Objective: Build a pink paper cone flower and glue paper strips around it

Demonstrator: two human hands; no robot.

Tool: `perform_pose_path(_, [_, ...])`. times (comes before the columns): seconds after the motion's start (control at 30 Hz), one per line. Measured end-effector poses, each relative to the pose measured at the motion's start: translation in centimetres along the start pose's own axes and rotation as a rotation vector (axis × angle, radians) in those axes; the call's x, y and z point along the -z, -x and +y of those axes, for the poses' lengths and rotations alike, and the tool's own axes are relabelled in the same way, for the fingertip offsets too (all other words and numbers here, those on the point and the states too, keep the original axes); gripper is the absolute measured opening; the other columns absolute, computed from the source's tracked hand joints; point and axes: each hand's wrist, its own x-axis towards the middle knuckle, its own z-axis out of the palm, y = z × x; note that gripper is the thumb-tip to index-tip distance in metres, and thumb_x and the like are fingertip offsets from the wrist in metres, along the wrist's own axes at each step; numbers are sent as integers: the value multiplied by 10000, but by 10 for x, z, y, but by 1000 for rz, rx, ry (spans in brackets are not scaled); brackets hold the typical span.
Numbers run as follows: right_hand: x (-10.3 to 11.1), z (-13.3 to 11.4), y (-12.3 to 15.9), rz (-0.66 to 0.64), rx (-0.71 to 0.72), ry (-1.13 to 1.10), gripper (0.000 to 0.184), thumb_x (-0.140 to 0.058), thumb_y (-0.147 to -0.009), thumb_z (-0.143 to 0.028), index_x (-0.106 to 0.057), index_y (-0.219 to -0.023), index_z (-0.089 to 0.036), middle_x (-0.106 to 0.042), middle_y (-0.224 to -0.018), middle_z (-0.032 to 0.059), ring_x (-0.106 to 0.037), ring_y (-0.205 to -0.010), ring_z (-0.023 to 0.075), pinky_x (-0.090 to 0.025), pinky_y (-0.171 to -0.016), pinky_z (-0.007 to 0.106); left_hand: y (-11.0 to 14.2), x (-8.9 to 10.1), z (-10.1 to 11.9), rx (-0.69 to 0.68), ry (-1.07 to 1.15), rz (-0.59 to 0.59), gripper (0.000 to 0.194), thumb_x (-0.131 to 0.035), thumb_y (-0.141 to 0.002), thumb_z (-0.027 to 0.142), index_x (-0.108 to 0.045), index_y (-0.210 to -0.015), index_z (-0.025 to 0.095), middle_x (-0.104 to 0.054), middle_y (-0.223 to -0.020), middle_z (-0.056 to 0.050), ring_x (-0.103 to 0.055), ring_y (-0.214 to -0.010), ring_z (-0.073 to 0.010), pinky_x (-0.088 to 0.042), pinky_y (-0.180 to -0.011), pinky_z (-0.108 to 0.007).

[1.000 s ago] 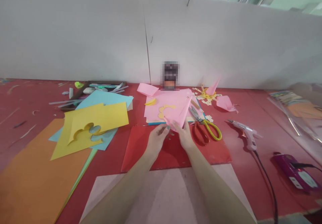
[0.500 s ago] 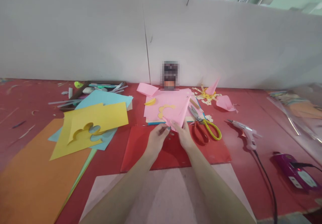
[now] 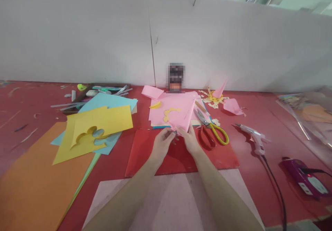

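Observation:
My left hand pinches the lower left edge of a sheet of pink paper. My right hand grips the same sheet from the right, its fingers partly hidden by the paper. The sheet is curled along its right side, and both hands hold it just above a red board. Behind it lies a stack of pink paper bearing a scalloped yellow cut-out and a small curved yellow piece. Scissors with a yellow and a red loop rest close to my right hand.
To the left are yellow sheets, blue paper and orange paper. A pink cone, a folded pink piece, a glue gun and a purple power block stand right. A white partition rises behind.
My fingers have shifted slightly on the pink paper, the left fingertips closing in at its lower edge. The view has moved a little; the other things lie as before.

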Motion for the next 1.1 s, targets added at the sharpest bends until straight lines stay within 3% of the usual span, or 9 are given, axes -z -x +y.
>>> perform_pose_path(0.27, [5,10,-3,1,13,-75,437,-630,-663,-249,-505,-1080,-214,-632,-892,7,-574,-859,158,-483,-730,281,1,-1,1,-19,-39,1,143,-605,-699,310,-591,-731,172,-597,-693,9,-563,-618,-119,-475,-554,-225])
perform_pose_path(0.47, [5,9,-3,-19,-42,-147,346,-634,-658,-245,-528,-987,-218,-628,-821,-10,-581,-731,142,-481,-594,247,0,1,-1,-61,-135,-17,163,-591,-729,335,-617,-782,183,-616,-695,11,-581,-596,-124,-482,-570,-235])
perform_pose_path(0.67, [3,5,-2,-90,-80,-191,328,-637,-652,-201,-522,-959,-221,-609,-754,-32,-553,-618,109,-450,-506,217,-1,3,-1,-71,-182,2,179,-586,-741,341,-623,-702,170,-614,-622,10,-574,-570,-120,-474,-555,-222])
perform_pose_path(1.1, [4,7,-2,-101,-79,-196,368,-641,-631,-170,-520,-976,-212,-608,-771,-30,-548,-612,101,-448,-522,221,-2,3,-1,-39,-155,35,191,-620,-715,352,-649,-733,165,-640,-644,-1,-586,-593,-123,-472,-557,-214])
